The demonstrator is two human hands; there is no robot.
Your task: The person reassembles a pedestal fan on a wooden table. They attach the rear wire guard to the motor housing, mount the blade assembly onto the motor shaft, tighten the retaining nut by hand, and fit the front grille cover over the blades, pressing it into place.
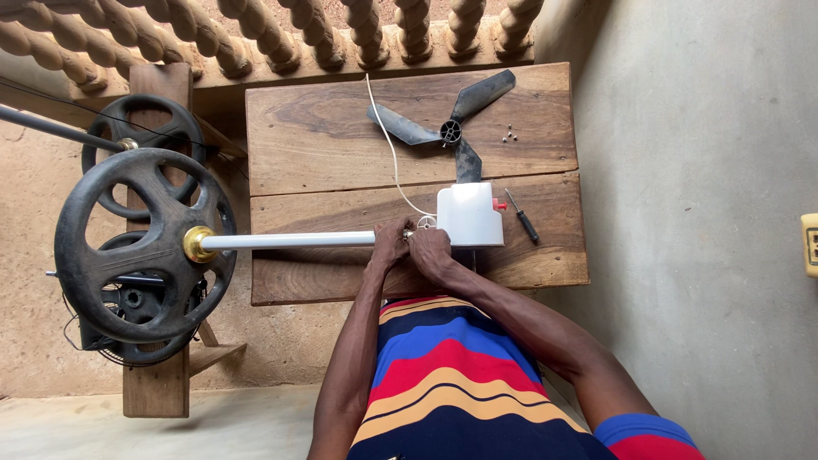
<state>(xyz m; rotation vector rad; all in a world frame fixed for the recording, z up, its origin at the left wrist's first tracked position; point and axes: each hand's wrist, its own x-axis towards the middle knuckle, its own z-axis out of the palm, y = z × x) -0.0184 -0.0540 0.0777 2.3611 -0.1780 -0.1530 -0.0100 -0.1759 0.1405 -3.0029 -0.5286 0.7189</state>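
A black three-bladed plastic fan propeller (449, 129) lay on the worn brown wooden table (324, 128) near the upper middle of the frame. Just right of it sat a few small dark screws (509, 134), and below those a black-handled screwdriver (521, 216). A row of twisted beige balusters (281, 38) ran along the top edge. A pale yellow wall socket (810, 244) showed at the far right.

No packages, labels, signs or screens in view; nothing printed shows on the wooden table, the wall or the floor anywhere in frame.
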